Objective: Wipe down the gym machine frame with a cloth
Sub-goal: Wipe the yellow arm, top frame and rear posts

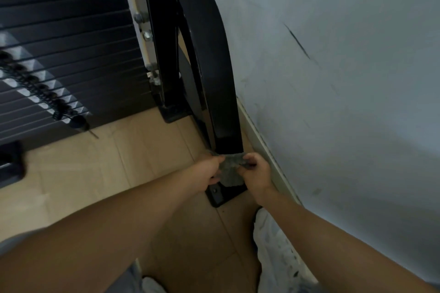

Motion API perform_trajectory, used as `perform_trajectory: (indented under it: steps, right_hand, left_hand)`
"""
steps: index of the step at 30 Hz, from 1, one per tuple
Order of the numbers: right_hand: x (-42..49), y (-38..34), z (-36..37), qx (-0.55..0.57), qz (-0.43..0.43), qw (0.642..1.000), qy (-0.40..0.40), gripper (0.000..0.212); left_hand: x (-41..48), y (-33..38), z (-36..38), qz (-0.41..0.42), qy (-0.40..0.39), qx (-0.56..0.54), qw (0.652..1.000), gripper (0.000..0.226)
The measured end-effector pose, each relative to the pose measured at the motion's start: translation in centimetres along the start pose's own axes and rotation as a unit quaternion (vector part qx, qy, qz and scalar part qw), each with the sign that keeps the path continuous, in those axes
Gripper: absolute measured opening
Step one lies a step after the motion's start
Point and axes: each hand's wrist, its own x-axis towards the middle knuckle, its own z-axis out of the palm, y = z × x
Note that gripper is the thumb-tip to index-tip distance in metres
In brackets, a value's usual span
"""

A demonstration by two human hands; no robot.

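A tan tiled floor (95,173) met a pale grey wall (333,78). The mottled grey cloth (232,170) lay stretched between both hands at the foot of the curved black frame leg (214,66). The left hand (209,172) pinched one edge and the right hand (257,171) gripped the other. A weight stack (59,43) stood further left.

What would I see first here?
The left hand and right hand both grip a grey cloth at the foot of the curved black frame, in the middle. A dark weight stack stands at the left, and a white shoe rests on the floor, lower right.
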Motion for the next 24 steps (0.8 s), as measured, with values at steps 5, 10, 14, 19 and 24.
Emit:
perform_trajectory:
  steps: [5,10,14,19,24]
  right_hand:
    - [0.8,-4.8,0.3,-0.013,-0.105,0.994,0.025,0.032]
    - [1.7,-9.6,1.1,-0.021,-0.178,0.984,0.022,0.035]
    - [3.2,-13.0,1.1,-0.043,-0.248,0.967,0.031,0.035]
    - [5.1,-15.9,0.8,-0.025,-0.297,0.952,0.072,0.036]
    - [7.1,-18.6,-0.1,0.025,-0.270,0.963,0.002,0.041]
  left_hand:
    - [0.4,1.9,0.1,0.099,0.087,-0.073,0.989,0.036]
    - [-0.6,4.6,-0.5,0.176,0.106,-0.153,0.967,0.026]
    - [-2.0,7.1,-1.5,0.242,0.113,-0.173,0.948,0.021]
    - [-3.4,9.3,-1.9,0.333,0.140,-0.149,0.920,0.028]
    - [-4.5,11.2,-2.1,0.394,0.158,-0.142,0.894,0.025]
